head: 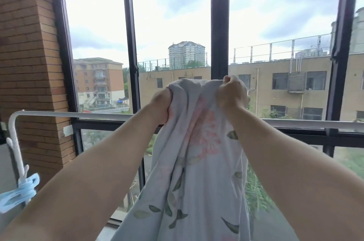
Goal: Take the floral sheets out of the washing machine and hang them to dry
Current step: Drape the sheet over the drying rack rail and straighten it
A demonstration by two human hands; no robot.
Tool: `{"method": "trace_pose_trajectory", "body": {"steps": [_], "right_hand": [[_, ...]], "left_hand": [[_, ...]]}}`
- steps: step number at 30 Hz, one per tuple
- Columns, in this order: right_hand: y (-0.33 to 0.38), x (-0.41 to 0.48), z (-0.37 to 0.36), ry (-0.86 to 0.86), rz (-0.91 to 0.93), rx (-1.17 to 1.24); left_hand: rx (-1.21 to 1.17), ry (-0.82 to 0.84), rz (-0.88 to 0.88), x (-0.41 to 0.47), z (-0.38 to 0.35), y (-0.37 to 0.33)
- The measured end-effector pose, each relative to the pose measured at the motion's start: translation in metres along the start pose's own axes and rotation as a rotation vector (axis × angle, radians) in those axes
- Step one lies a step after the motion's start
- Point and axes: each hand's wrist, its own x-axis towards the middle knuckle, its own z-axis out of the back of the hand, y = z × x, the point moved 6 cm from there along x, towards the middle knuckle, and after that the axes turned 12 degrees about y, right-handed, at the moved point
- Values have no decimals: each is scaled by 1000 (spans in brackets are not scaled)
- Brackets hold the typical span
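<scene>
Now | left hand (pixel 163 106), right hand (pixel 231 94): fingers (pixel 229 81) clamped on 1 floral sheet (pixel 197 162) | 1 rail (pixel 78 114) behind

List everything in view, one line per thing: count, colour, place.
Pale floral cotton sheet: one, grey-blue with pink flowers and green leaves, centre, held up in front of the rail.
White metal drying rail: one, white, crossing the view before the window.
Light blue plastic bundle: one, light blue, tied on the rail's left post.
Dark-framed window: one, near black, behind the rail.
Brick wall: one, orange-brown, left.
Left hand: one, grips the sheet's top.
Right hand: one, grips the sheet's top edge.
</scene>
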Motion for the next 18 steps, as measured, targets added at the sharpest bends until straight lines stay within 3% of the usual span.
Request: {"method": "trace_pose_trajectory", "body": {"steps": [4,7,11,13,15,18], "right_hand": [[-6,20,27,-77,-82,45],[-15,22,37,-156,-153,98],[-25,16,40,-178,-204,91],[-44,15,51,-193,-315,78],[-55,17,62,-218,-304,-2],[-49,15,60,-193,-253,-45]], "left_hand": [[-98,13,-94,-6,30,-19],[-73,-153,-135,-12,57,-35],[-240,-338,-176,-13,99,-40],[-177,-477,-170,-18,125,-47],[-64,-586,-158,-25,149,-53],[11,-570,-167,-24,156,-48]]}}
